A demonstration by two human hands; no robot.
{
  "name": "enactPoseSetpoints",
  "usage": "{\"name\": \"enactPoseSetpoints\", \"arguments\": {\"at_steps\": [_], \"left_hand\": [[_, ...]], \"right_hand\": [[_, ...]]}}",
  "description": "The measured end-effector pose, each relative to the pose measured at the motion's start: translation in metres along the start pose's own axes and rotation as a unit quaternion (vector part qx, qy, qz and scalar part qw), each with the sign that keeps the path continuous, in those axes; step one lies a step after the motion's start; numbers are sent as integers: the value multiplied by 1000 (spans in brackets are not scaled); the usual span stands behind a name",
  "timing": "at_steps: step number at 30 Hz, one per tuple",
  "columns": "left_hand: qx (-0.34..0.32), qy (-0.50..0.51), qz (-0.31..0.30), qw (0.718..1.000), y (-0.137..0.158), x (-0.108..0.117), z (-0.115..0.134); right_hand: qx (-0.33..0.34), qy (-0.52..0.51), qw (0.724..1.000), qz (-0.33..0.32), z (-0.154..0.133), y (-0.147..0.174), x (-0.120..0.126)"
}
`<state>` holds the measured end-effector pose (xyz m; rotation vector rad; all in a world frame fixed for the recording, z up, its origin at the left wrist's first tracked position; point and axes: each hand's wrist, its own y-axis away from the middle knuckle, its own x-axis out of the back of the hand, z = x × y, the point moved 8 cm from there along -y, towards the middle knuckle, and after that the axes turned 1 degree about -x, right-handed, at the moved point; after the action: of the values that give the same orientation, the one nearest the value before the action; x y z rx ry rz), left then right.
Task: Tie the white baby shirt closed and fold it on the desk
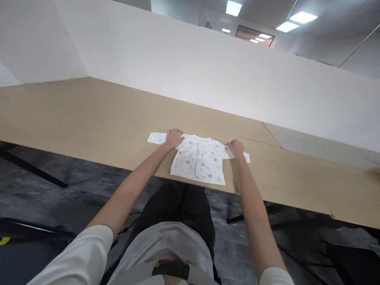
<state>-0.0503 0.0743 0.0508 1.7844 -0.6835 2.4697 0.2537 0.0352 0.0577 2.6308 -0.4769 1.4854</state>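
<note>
A small white baby shirt (197, 160) with a scattered print lies spread on the wooden table, front side up. Its neckline points toward the panel and its hem lies near the table's front edge. My left hand (174, 137) rests on the left-hand sleeve near the shoulder, its fingers stretched out flat over the cloth. On the other sleeve, my right hand (236, 149) is closed with its fingers curled on the fabric. That sleeve's cuff shows just beyond the hand. Fingertips of the right hand are hidden from view.
The long tabletop (89, 118) runs across the view, with a white panel (178, 63) standing along its back. A grey-white board (320, 144) meets the table at the right. Below are black table legs (35, 168) and a dark chair (353, 261).
</note>
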Motion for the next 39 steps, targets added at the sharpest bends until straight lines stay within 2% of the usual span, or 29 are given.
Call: {"name": "enactPoseSetpoints", "arguments": {"at_steps": [1,2,6,9,11,13,14,17,20,22,23,25,28,31,33,36,39], "left_hand": [[9,-35,-11,999,-2,1,-13],[10,-57,-27,998,-3,2,-24],[-5,-58,-97,994,-1,0,-57],[12,-33,-149,988,-3,-2,-68],[15,-32,-151,988,-11,5,-69],[4,-41,-118,992,-26,24,-67],[-7,-44,-92,995,-35,38,-64],[-48,-45,10,998,-62,94,-54],[-69,-37,98,992,-75,149,-45],[-81,-48,126,988,-71,168,-39],[-88,-63,127,986,-66,170,-37],[-105,-100,106,984,-48,160,-34],[-131,-139,49,980,-8,121,-39],[-145,-127,-13,981,38,78,-54],[-141,-95,-41,985,64,58,-65],[-128,-51,-70,988,91,43,-83],[-117,-38,-62,990,103,45,-101]], "right_hand": [[6,58,998,37,12,-6,9],[25,103,993,47,21,-10,12],[83,207,975,9,50,-9,6],[98,271,957,-15,53,-4,3],[102,298,948,-46,47,-4,5],[109,296,948,-46,35,-11,19],[117,285,951,-26,27,-15,33],[139,238,957,87,-1,-28,90],[161,227,940,197,-27,-30,142],[180,242,924,236,-38,-24,158],[190,254,917,244,-40,-19,158],[210,277,906,240,-36,-6,148],[257,301,894,209,-15,26,114],[329,313,876,165,10,66,76],[366,304,868,143,26,91,58],[377,274,875,132,45,118,41],[355,247,894,119,62,127,30]]}}
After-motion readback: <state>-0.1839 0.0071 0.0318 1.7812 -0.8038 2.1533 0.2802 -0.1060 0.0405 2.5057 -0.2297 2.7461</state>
